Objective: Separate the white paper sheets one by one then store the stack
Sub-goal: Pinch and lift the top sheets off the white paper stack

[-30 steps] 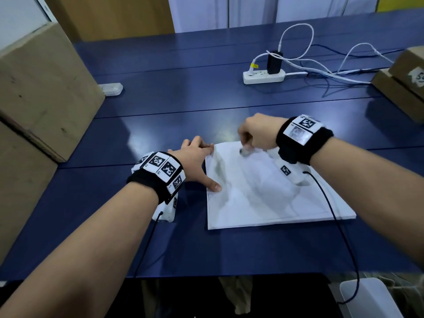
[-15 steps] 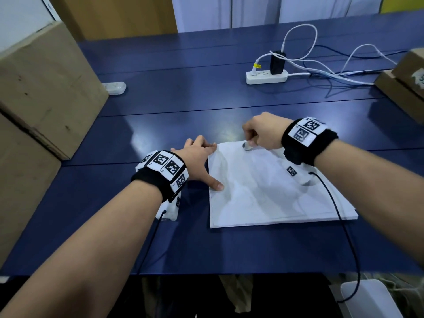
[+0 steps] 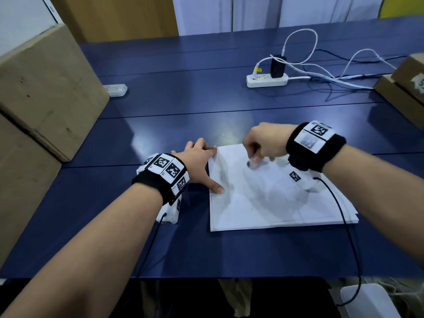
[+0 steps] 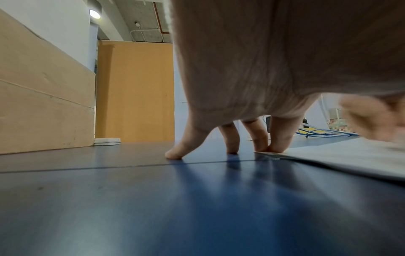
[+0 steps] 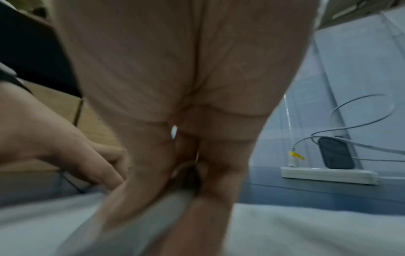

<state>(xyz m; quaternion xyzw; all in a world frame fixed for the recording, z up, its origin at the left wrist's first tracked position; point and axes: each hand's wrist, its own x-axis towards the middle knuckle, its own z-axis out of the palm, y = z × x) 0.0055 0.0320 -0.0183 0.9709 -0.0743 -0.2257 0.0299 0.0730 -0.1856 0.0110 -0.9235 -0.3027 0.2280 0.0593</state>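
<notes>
A stack of white paper sheets (image 3: 275,203) lies flat on the blue table (image 3: 183,106). My left hand (image 3: 204,161) rests at the stack's left edge with its fingers spread and straight, the thumb lying on the paper. In the left wrist view its fingertips (image 4: 278,143) press the stack's far-left corner (image 4: 350,159) and the table beside it. My right hand (image 3: 257,154) hovers over the far edge with curled fingers, pinching a raised curl of the top sheet (image 3: 252,163). The right wrist view is blurred and shows that pinch (image 5: 190,173) above the paper (image 5: 306,230).
Large cardboard boxes (image 3: 41,92) stand along the left. A white power strip (image 3: 267,80) with a black charger and trailing cables lies at the back, and more boxes (image 3: 403,88) sit at the far right. A small white device (image 3: 115,90) lies beside the left boxes.
My right hand has drawn the pinched far edge of the top sheet slightly toward me and lifted it. The left hand has stayed in place on the stack's left edge.
</notes>
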